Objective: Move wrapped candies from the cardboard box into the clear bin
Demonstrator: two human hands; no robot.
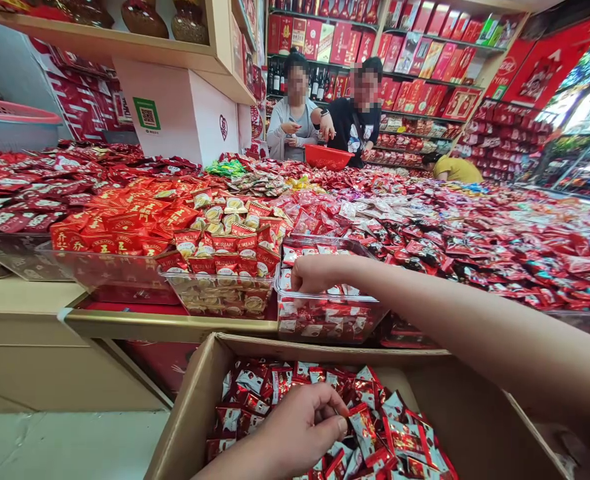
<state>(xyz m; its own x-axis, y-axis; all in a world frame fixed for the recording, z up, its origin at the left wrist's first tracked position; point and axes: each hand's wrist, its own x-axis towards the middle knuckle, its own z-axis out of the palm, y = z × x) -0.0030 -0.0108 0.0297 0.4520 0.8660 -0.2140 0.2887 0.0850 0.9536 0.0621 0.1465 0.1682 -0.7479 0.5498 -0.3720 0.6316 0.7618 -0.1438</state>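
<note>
My left hand (307,427) is over the open cardboard box (475,407), its thumb and forefinger closed at the edge of a red-and-silver wrapped candy (363,428). Loose candies of the same kind fill the bottom of the box. My right arm reaches across to a clear plastic bin (332,298) on the counter. Inside that bin, my right hand (317,273) points downward with curled fingers. Its fingertips are hidden, so what they hold cannot be made out. Red-and-white wrapped candies (325,327) show through the bin's wall.
Left of that bin stands another with durian candies (229,253), then one with red-and-gold packets (125,220). Heaps of wrapped sweets (475,247) spread to the right. The counter's gold edge (175,325) runs behind the box. Two people stand beyond a red basket (327,157).
</note>
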